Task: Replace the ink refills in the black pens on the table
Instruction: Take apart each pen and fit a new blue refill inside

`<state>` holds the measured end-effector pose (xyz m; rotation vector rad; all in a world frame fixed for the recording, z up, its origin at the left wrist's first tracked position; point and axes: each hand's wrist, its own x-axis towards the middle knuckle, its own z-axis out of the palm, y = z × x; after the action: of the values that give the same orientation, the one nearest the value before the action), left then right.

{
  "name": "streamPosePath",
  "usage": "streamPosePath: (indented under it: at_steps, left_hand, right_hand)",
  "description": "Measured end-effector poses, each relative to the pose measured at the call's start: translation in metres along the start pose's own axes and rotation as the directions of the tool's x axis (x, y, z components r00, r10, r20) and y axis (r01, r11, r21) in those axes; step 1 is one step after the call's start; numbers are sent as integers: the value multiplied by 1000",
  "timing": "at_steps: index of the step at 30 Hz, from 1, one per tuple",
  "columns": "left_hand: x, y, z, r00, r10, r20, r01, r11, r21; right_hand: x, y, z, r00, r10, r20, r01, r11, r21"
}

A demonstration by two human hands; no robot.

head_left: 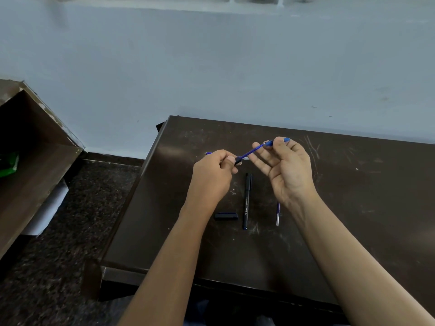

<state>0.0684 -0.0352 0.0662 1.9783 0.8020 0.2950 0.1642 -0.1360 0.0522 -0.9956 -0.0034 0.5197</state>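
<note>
Both my hands hold one thin blue translucent pen part (253, 151) above the dark table (364, 208). My left hand (211, 175) pinches its black lower end. My right hand (287, 170) grips its upper blue end between thumb and fingertips, the other fingers spread. Below them a capped black pen (246, 201) lies lengthwise on the table. A loose black cap (226, 216) lies to its left. A thin purple and white refill (278, 214) lies to its right, by my right wrist. A small blue tip (208, 153) shows behind my left hand.
The table's left edge (141, 184) drops to a speckled dark floor (82, 231). A brown wooden shelf (35, 149) stands at the far left with something green (9, 163) in it and a white roll (47, 208) beneath. A pale wall runs behind the table.
</note>
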Motion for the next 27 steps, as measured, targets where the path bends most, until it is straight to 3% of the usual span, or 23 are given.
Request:
streamPosePath:
  at_steps: [9, 19, 27]
  left_hand:
    - [0, 2, 8, 1000, -4, 5, 4, 1000, 0]
    - [-1, -1, 11, 999, -24, 35, 25, 1000, -10]
    - [-6, 2, 12, 991, -46, 122, 45, 999, 13]
  right_hand:
    - [-1, -5, -5, 1000, -22, 2, 22, 1000, -3]
    - [-6, -3, -7, 994, -70, 83, 89, 966, -245]
    - [-11, -5, -8, 992, -3, 124, 39, 956, -290]
